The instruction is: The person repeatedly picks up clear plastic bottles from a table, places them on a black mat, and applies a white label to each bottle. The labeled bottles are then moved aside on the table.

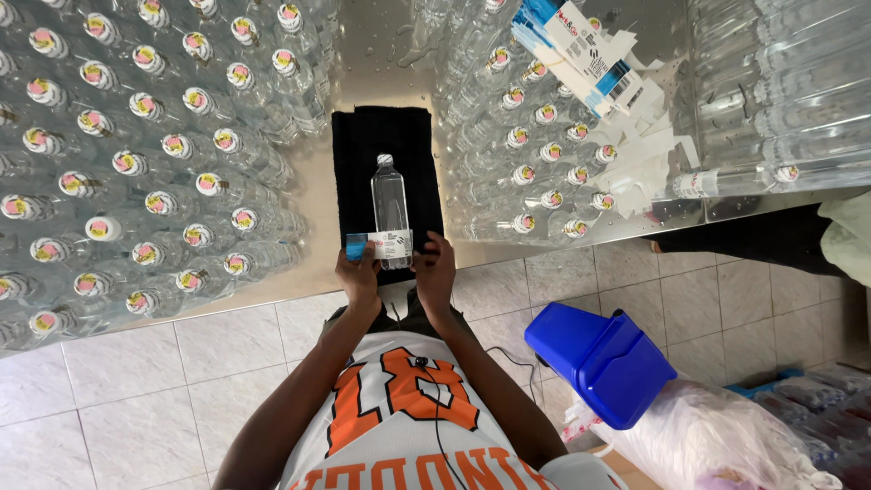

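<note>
Bottle: clear water bottle point(391, 201) lies flat on black mat point(386, 154), keeping it steady.
Left hand point(359, 272): pinches the label point(379, 246) end.
Right hand point(435, 269): fingers clamped on the bottle's base, bracing it.

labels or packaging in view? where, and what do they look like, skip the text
Label: white and blue strip across the lower end of the clear bottle on the black mat, left hand and right hand on it.
Label stack: white-blue strips, top right, atop bottles.
Cap seals: pink-yellow, round, left rows.

both forearms reach forward, hands close together: left hand point(358, 270) pinching, right hand point(435, 270) curled, fingers bent.
</note>
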